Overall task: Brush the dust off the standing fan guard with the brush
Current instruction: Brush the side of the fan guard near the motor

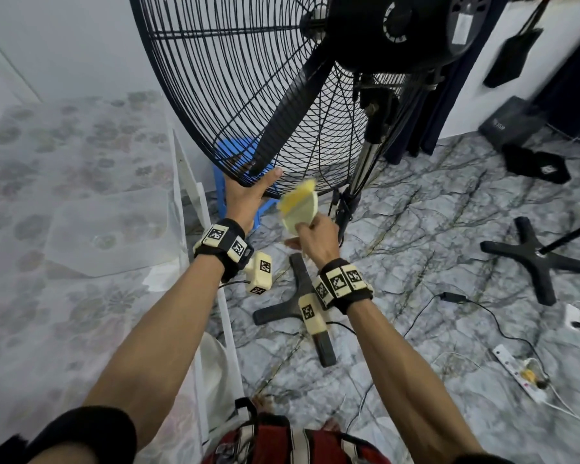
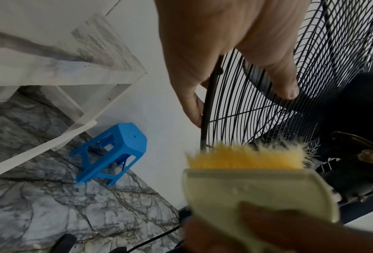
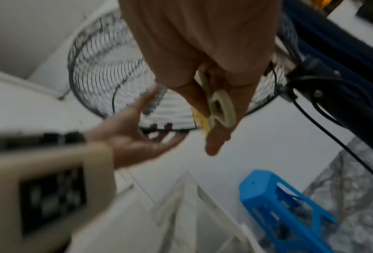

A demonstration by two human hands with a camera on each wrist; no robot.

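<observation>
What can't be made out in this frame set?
- Brush: motion-blurred in head view; bristle contact with the fan guard unclear.
- Fan top: cut off by head view's upper edge.
- Left hand fingers: hidden behind the guard's rim.
- Right wrist view: blurred throughout.

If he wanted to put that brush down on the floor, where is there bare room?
Bare marble floor lies between the fan's pole and the second cross-shaped stand. It is crowded nearer him: the fan's own base, a cable and a power strip. The blue stool fills the corner behind the fan guard.
</observation>
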